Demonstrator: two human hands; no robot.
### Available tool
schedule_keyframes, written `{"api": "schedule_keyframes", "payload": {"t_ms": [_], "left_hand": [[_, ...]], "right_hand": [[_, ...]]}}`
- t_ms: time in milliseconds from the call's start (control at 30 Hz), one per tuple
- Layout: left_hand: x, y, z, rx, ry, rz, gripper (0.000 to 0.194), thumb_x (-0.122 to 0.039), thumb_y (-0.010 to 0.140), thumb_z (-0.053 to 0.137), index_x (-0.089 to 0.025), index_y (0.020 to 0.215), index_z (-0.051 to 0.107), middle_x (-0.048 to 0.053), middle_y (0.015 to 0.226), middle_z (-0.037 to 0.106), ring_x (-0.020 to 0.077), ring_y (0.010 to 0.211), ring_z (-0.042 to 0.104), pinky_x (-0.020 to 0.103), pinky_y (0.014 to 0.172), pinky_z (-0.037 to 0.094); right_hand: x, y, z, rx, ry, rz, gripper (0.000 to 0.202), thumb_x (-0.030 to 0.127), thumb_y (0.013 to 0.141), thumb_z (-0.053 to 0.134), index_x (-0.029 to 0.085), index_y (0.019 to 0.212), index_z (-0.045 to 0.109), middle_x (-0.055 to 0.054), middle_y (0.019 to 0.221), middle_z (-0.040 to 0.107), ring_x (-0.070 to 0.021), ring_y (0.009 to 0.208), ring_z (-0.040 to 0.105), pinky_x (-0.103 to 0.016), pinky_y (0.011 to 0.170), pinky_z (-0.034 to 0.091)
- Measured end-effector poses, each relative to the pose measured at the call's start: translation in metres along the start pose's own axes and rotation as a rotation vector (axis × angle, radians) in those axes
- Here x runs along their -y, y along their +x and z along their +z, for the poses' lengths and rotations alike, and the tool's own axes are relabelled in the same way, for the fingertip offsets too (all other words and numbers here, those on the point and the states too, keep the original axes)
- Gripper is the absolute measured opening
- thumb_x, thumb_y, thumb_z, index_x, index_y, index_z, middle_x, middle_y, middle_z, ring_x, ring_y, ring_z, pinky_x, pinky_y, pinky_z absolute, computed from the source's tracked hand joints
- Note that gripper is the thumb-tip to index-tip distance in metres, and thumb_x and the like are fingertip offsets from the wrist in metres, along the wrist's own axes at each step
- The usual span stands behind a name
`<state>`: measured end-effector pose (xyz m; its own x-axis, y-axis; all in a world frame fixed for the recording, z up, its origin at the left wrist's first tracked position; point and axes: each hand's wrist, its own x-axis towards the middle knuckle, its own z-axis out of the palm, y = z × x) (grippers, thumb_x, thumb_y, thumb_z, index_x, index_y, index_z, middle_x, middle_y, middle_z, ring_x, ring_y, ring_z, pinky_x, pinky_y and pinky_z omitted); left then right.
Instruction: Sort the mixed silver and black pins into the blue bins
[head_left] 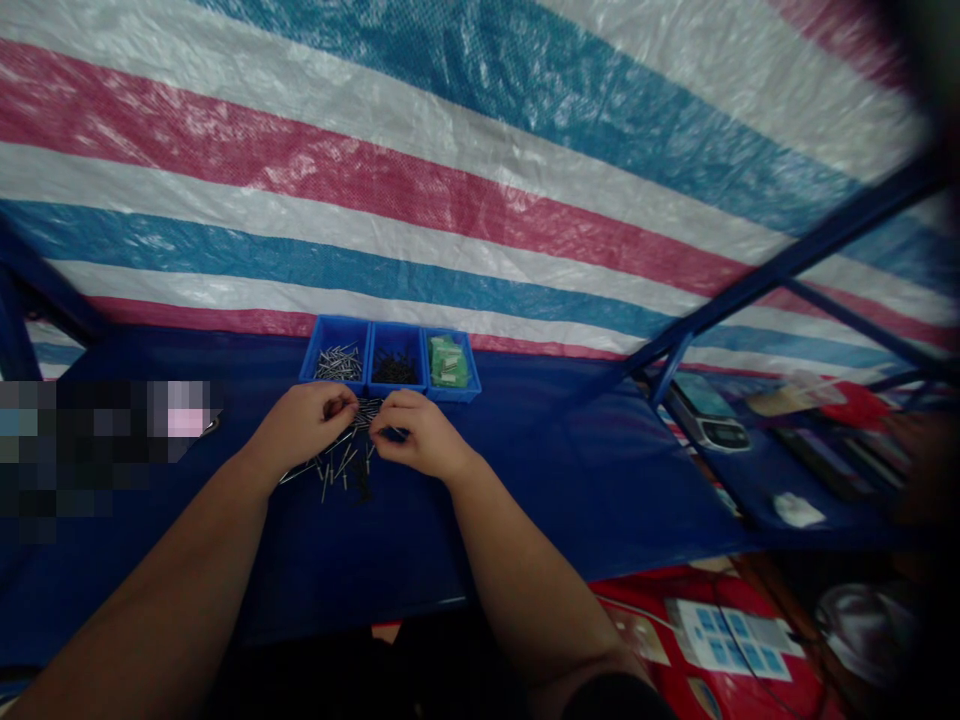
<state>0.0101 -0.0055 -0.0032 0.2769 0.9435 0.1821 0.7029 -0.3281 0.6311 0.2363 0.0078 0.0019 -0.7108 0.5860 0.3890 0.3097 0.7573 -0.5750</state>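
Note:
Both hands rest on a dark blue tabletop (540,470) over a loose scatter of small metal screws (341,468). My left hand (304,425) has its fingers curled and pinches at screws near the top of the pile. My right hand (420,432) is close beside it, fingertips pinched on a small piece. Just beyond the hands stand three small blue bins: the left bin (337,362) holds silver screws, the middle bin (396,367) holds dark screws, the right bin (450,362) holds green packets.
A striped red, white and blue tarp (450,150) hangs behind the table. A blue metal frame (750,285) slants at the right. Beyond it lie a scale (709,415) and clutter on another blue surface. Red printed sheets (712,640) lie low at the right.

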Motion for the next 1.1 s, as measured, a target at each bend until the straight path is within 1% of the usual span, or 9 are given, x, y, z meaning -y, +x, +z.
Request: {"api": "schedule_keyframes", "payload": {"t_ms": [167,267,333,467,567,633,733,933,1100], "left_hand": [[0.0,0.0,-0.001,0.008,0.003,-0.02,0.019,-0.034,0.088,0.058,-0.02,0.085,0.071,-0.001,0.064,0.062,0.0152,0.058,0.055,0.027,0.057,0.036],[0.001,0.0,-0.001,-0.004,0.007,-0.027,0.02,-0.034,0.088,0.058,-0.02,0.085,0.072,-0.001,0.065,0.063,0.015,0.058,0.055,0.026,0.058,0.037],[0.002,0.0,-0.002,-0.006,0.018,-0.027,0.02,-0.034,0.088,0.057,-0.02,0.084,0.072,-0.001,0.065,0.063,0.0149,0.058,0.055,0.026,0.058,0.037],[0.004,0.0,-0.002,-0.003,0.032,-0.031,0.021,-0.034,0.088,0.057,-0.02,0.084,0.072,-0.001,0.065,0.064,0.0151,0.058,0.056,0.026,0.057,0.036],[0.004,0.0,-0.001,0.008,0.018,-0.045,0.02,-0.034,0.087,0.057,-0.02,0.085,0.072,0.0,0.067,0.064,0.0153,0.059,0.056,0.027,0.057,0.037],[0.005,0.0,-0.001,0.016,0.015,-0.044,0.02,-0.034,0.087,0.057,-0.02,0.085,0.072,0.0,0.067,0.064,0.0152,0.059,0.056,0.026,0.057,0.037],[0.005,-0.001,-0.001,0.054,0.011,-0.021,0.018,-0.032,0.085,0.059,-0.02,0.085,0.072,0.0,0.066,0.065,0.0147,0.058,0.056,0.026,0.055,0.036],[0.007,-0.004,-0.003,0.229,-0.15,0.003,0.012,-0.027,0.077,0.063,-0.021,0.083,0.072,-0.001,0.067,0.067,0.0135,0.057,0.058,0.023,0.053,0.04],[0.011,-0.005,-0.002,0.272,-0.166,-0.003,0.014,-0.025,0.074,0.064,-0.021,0.085,0.072,-0.002,0.067,0.067,0.0129,0.054,0.058,0.023,0.051,0.041]], "right_hand": [[-0.012,0.005,0.002,-0.406,-0.108,0.15,0.01,0.023,0.091,0.063,0.02,0.093,0.073,-0.004,0.085,0.069,-0.0175,0.081,0.062,-0.032,0.08,0.047],[-0.015,0.007,0.002,-0.459,-0.167,0.267,0.016,0.022,0.09,0.064,0.019,0.103,0.074,-0.005,0.088,0.071,-0.0178,0.08,0.063,-0.032,0.079,0.048],[-0.013,0.007,0.001,-0.371,-0.169,0.268,0.016,0.019,0.089,0.064,0.019,0.101,0.074,-0.005,0.089,0.072,-0.0178,0.083,0.063,-0.032,0.08,0.048],[0.0,0.003,0.0,0.048,-0.076,0.11,0.008,0.018,0.086,0.068,0.02,0.092,0.073,-0.002,0.086,0.071,-0.0155,0.083,0.064,-0.029,0.081,0.046],[0.011,0.001,0.004,0.274,-0.043,0.118,0.011,0.024,0.083,0.074,0.02,0.093,0.072,0.002,0.078,0.069,-0.0127,0.072,0.062,-0.025,0.07,0.041],[0.016,0.0,0.008,0.312,-0.082,0.16,0.013,0.028,0.082,0.076,0.021,0.093,0.072,0.003,0.076,0.069,-0.012,0.069,0.06,-0.025,0.064,0.037],[0.021,0.0,0.014,0.3,-0.173,0.191,0.009,0.026,0.081,0.076,0.022,0.088,0.072,0.002,0.078,0.07,-0.0127,0.071,0.06,-0.026,0.063,0.033],[0.021,0.003,0.015,0.296,-0.242,0.222,0.009,0.02,0.08,0.074,0.023,0.088,0.074,0.001,0.079,0.072,-0.0145,0.071,0.061,-0.027,0.06,0.033],[0.017,0.001,0.017,0.272,-0.286,0.255,0.01,0.02,0.079,0.072,0.024,0.088,0.074,0.0,0.079,0.071,-0.0163,0.073,0.062,-0.028,0.061,0.036]]}}
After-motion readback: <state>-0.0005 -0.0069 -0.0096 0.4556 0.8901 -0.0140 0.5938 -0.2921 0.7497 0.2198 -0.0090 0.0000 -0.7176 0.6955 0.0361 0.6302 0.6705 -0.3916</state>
